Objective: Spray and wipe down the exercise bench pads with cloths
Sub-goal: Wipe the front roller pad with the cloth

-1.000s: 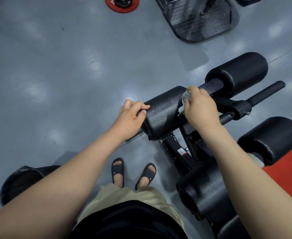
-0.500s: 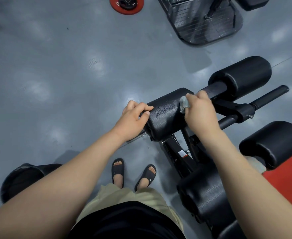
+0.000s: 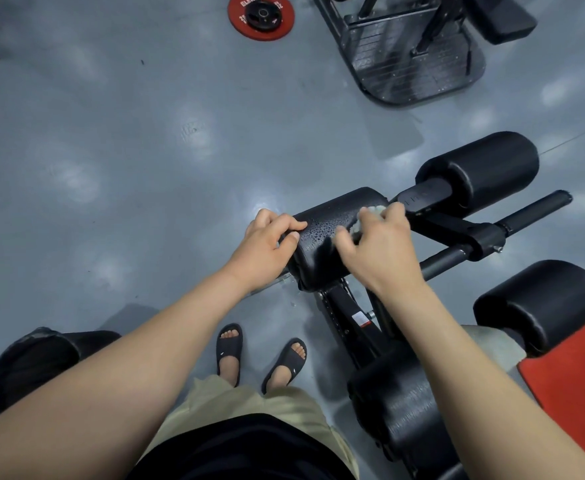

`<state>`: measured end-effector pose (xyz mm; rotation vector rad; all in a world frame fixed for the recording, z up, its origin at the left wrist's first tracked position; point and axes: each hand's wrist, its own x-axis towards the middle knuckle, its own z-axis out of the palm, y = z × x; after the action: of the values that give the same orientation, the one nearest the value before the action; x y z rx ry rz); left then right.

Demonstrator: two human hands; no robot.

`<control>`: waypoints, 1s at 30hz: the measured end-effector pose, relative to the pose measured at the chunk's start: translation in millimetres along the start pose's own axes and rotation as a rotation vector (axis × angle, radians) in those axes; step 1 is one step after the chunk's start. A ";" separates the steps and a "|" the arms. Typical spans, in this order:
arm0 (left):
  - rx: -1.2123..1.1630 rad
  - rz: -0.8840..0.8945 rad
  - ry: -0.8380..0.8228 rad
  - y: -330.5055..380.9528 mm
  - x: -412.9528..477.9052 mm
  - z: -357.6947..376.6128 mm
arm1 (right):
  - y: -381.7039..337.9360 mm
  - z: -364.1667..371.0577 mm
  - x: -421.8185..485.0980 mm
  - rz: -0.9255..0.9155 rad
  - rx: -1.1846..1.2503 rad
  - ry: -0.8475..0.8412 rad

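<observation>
Wiping step, judged from cloth on a wet pad. Grips left end of near roller pad (image 3: 322, 244) with left hand (image 3: 267, 247), fingers curled over the top edge, thumb on the face. Clamps pale cloth (image 3: 375, 210) in right hand (image 3: 383, 252), fingers bent round it, pressed onto the pad's right end just beside the black bracket. Shows droplets (image 3: 322, 226) beaded across pad top between the two hands: spray likely done here, wipe not finished.

Next move, as a guess: drag cloth leftward over the beaded patch toward the bracing hand, steady downward pressure, then round the curved sides. Probably needs the left-hand brace to stop the pad spinning. Leaves far roller pad (image 3: 481, 168), right-side pad (image 3: 540, 301) and big near pad (image 3: 402, 403) to check; cannot tell wet or dry.

Hidden or unclear:
- Most of cloth under the fingers, only a fringe seen.
- No spray bottle in view.
- Underside of near roller pad out of sight.
- Pale lump (image 3: 488, 342) under right-side pad, maybe a second cloth, cannot tell.
- Big near pad cut off by right forearm and frame bottom.
- Dark round thing (image 3: 31, 362) at lower left, half behind left arm, unidentified.
- Red weight plate (image 3: 261, 17) on the floor, well apart.
</observation>
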<state>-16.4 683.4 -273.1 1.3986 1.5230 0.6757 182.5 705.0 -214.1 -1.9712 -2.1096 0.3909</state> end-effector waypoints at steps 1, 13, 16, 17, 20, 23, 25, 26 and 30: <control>-0.006 -0.004 0.001 1.5 -0.3 0.4 | -0.5 0.8 -4.4 -0.057 -0.013 -0.022; 0.006 -0.017 -0.024 5.2 -2.4 -0.8 | -8.7 8.0 2.0 0.003 0.122 -0.037; -0.012 -0.018 -0.027 6.8 -3.7 -0.8 | -14.7 10.3 -6.6 -0.086 0.135 -0.082; -0.013 -0.012 -0.030 6.7 -4.5 -1.1 | -10.6 7.6 -3.1 -0.075 0.123 -0.078; 0.002 -0.001 -0.053 5.4 -6.6 -4.3 | 7.2 0.4 10.6 0.017 0.071 -0.034; 0.042 0.015 -0.062 2.4 -6.2 -8.7 | -0.5 2.7 7.1 0.031 0.039 0.002; 0.062 0.024 -0.058 -0.3 -5.6 -11.8 | -17.7 10.2 -6.1 -0.053 0.074 -0.037; 0.070 0.020 -0.057 -1.0 -5.5 -13.1 | -23.7 14.0 -12.2 -0.105 0.099 -0.065; 0.086 0.001 -0.071 -0.7 -4.5 -15.1 | -17.0 10.3 -12.0 -0.143 0.108 -0.105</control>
<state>-30.5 681.8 -266.3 1.4725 1.5106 0.5617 163.9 691.6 -217.8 -1.7637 -2.2259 0.5798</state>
